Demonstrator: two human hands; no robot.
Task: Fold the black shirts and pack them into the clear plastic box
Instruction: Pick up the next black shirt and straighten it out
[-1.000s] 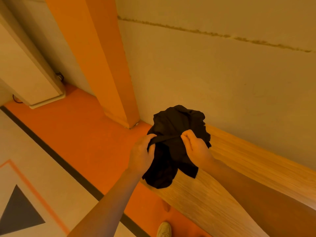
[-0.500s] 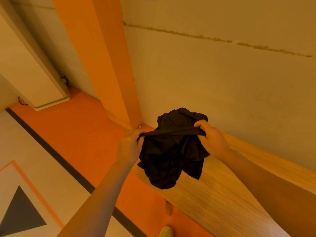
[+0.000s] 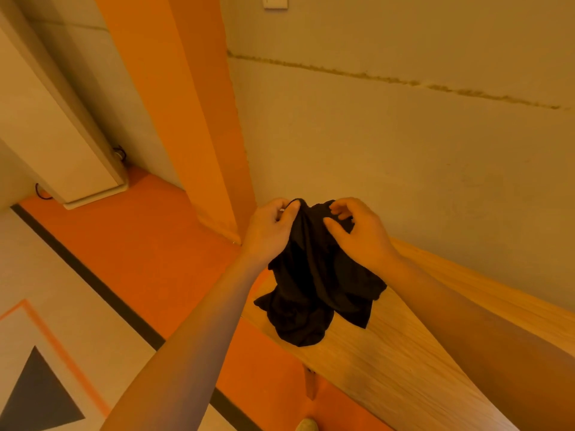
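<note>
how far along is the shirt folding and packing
Nothing looks folded or packed, and no clear box is in view. In hand: the left hand and right hand pinch the top of a bunched black shirt over the wooden table. Spreading, folding and boxing remain.

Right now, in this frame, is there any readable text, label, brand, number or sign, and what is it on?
None can be read.
black shirt, held up by the left hand and right hand: no print or tag shows.
white wall plate: blank.
dark triangle on the floor: a shape only, no lettering.
</note>
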